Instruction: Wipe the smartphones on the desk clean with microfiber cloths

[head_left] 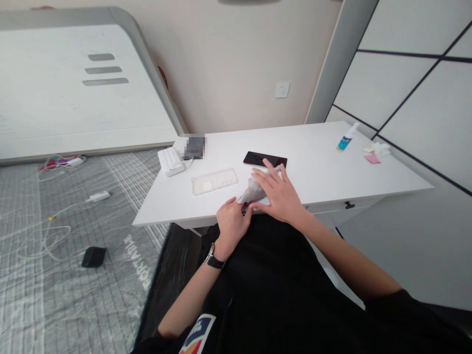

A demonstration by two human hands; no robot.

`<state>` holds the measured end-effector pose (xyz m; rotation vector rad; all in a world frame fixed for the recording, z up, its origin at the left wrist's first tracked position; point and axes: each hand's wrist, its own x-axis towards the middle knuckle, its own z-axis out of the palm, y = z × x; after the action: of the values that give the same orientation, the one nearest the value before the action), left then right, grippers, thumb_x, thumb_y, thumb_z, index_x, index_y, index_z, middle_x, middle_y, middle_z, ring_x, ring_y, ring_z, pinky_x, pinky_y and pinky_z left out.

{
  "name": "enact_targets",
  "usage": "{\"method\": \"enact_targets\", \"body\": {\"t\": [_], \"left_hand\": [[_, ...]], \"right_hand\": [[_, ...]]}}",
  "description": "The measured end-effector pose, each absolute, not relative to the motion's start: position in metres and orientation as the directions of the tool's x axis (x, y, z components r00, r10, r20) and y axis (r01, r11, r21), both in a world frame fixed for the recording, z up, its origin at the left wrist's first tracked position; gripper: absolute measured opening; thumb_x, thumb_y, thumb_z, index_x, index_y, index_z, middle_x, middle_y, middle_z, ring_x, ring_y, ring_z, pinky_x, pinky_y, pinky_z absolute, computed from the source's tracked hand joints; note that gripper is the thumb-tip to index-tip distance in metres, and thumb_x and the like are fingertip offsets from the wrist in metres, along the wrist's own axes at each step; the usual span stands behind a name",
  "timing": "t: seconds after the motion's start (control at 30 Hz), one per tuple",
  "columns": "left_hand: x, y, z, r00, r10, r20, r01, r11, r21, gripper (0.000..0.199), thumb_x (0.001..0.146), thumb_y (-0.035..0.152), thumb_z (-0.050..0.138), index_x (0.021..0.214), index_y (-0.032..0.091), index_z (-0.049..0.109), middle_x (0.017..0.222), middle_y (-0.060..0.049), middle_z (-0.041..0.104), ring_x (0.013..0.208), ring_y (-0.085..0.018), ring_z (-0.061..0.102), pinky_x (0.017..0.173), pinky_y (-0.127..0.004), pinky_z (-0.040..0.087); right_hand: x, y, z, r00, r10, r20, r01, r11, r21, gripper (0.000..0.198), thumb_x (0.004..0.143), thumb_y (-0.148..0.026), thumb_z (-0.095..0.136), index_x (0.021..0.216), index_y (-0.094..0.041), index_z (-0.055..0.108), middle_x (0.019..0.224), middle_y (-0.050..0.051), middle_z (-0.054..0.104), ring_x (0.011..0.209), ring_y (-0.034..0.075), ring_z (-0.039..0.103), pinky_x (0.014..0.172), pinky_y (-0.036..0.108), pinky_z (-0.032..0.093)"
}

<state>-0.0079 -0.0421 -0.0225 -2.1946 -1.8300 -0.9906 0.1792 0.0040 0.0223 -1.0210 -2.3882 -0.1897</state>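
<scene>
A crumpled grey cloth (pixel 253 190) is between my two hands at the front edge of the white table (pixel 313 182). My left hand (pixel 233 220), with a dark-strapped watch on its wrist, is closed on the cloth's lower end. From the other side my right hand (pixel 279 196) holds the cloth between its thumb and extended fingers. Whether something is wrapped inside cannot be made out. Just beyond the right fingertips lies a black smartphone (pixel 254 158), flat on the table. To the left of the cloth rests a clear phone case (pixel 221 180).
A white box-shaped item (pixel 170 162) and a blurred dark item (pixel 194 147) sit at the table's left end. Toward the right are a small spray bottle (pixel 345 141), a pink piece (pixel 372 159) and crumpled white tissue (pixel 380 149). Cables and a black object (pixel 93 257) lie on plastic-covered bedding.
</scene>
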Motion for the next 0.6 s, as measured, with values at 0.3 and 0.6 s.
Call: {"method": "enact_targets", "body": {"t": [0.3,0.6], "left_hand": [[-0.007,-0.043,-0.022,0.049,0.850,0.524,0.924,-0.237,0.299,0.027,0.095,0.037,0.062,0.075,0.021,0.072,0.071,-0.005,0.073,0.071,-0.021,0.071,0.078,-0.030,0.053],[-0.006,-0.043,-0.022,0.038,0.829,0.558,0.910,-0.259,0.324,0.024,0.098,0.038,0.060,0.085,0.021,0.072,0.074,-0.005,0.073,0.074,-0.020,0.071,0.077,-0.027,0.051]], "right_hand": [[0.162,-0.006,0.014,-0.599,0.584,0.548,0.666,0.743,-0.065,0.093,0.097,-0.076,0.034,0.157,-0.005,0.032,0.162,0.019,0.039,0.157,0.035,0.019,0.129,0.057,0.015],[0.179,0.015,0.011,-0.449,0.687,0.571,0.776,0.617,-0.132,0.088,0.097,-0.076,0.032,0.149,-0.005,0.040,0.153,0.024,0.048,0.152,0.039,0.030,0.126,0.064,0.016]]}}
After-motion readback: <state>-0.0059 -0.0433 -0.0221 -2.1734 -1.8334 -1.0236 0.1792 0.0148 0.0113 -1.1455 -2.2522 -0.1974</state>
